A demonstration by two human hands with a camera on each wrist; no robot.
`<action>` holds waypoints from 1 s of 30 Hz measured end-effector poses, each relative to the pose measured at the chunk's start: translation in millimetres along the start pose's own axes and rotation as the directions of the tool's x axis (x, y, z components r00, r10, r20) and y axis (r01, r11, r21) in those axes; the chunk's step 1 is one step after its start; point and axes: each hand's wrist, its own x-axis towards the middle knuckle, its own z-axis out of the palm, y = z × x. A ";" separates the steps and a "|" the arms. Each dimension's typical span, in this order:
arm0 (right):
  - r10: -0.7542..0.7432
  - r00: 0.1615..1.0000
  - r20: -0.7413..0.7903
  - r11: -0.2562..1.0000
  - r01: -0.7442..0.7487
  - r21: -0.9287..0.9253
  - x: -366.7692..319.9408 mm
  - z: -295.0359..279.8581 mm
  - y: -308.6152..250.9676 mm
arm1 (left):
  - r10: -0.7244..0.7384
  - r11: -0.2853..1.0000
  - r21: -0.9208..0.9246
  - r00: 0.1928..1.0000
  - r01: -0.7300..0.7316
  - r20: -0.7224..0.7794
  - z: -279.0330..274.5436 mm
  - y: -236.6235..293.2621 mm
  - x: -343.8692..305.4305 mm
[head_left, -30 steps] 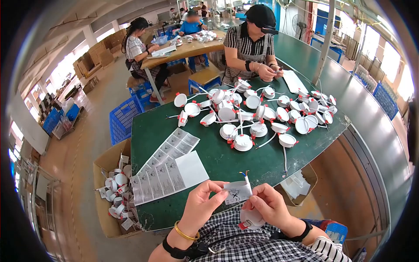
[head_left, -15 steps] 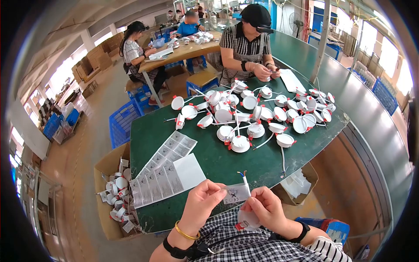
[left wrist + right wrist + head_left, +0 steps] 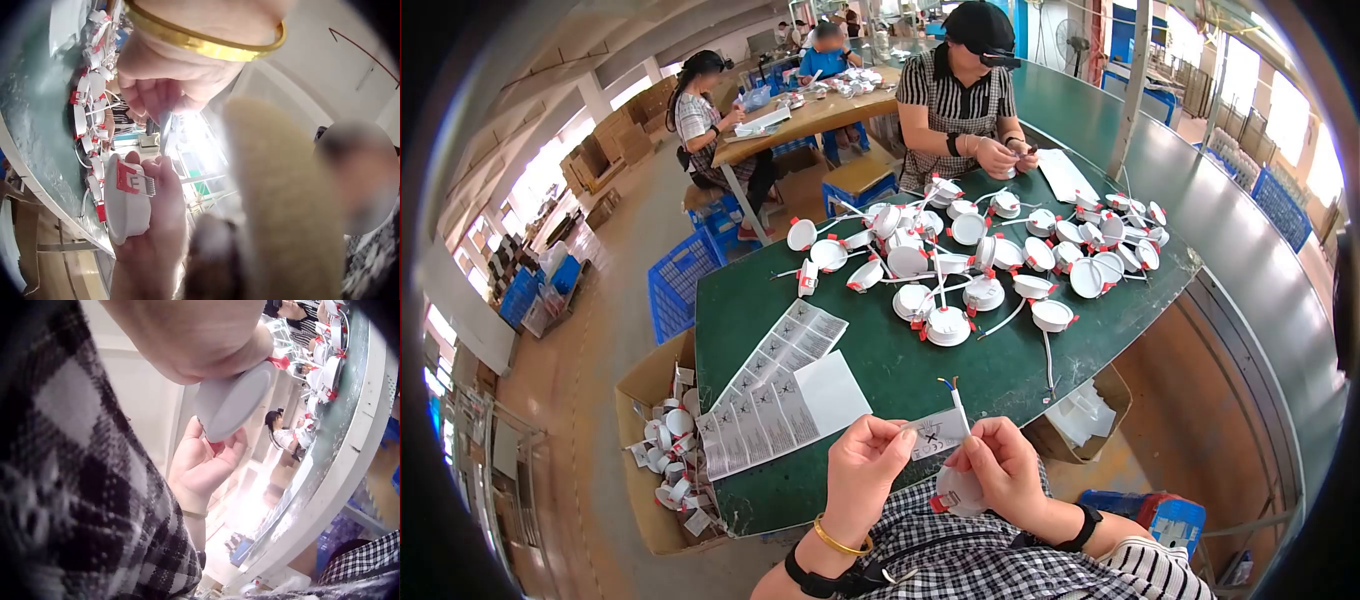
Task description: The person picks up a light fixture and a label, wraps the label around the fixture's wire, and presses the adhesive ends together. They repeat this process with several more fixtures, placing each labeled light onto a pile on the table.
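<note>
Close to the table's near edge, my left hand [image 3: 862,468] pinches the free end of a silver printed label [image 3: 938,434] between thumb and fingers. The label's other end meets the white cable [image 3: 957,398] of a small round downlight, and bare coloured wire ends stick up from it. My right hand [image 3: 1010,470] pinches the cable and label edge. Below its fingers hangs the white downlight body [image 3: 962,488]. A red tab [image 3: 128,179] and a spring clip show on its side in the left wrist view. The right wrist view shows its flat face [image 3: 240,403].
Several white downlights [image 3: 908,262] lie heaped across the green table [image 3: 880,375]. Label sheets [image 3: 760,428] lie at the left. A carton [image 3: 650,525] of labelled lights stands below left, another carton [image 3: 1112,425] below right. Opposite, a person [image 3: 960,105] handles a similar piece.
The label in my hands has tilted, its cable end rising slightly, and the downlight body has turned a little. Both hands keep their hold. The head view has shifted slightly.
</note>
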 end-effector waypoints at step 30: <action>-0.058 0.988 -0.141 0.998 0.059 0.004 9.2 5.5 16.4 | 0.055 0.998 -0.008 0.995 -0.056 -0.082 3.2 -24.8 16.7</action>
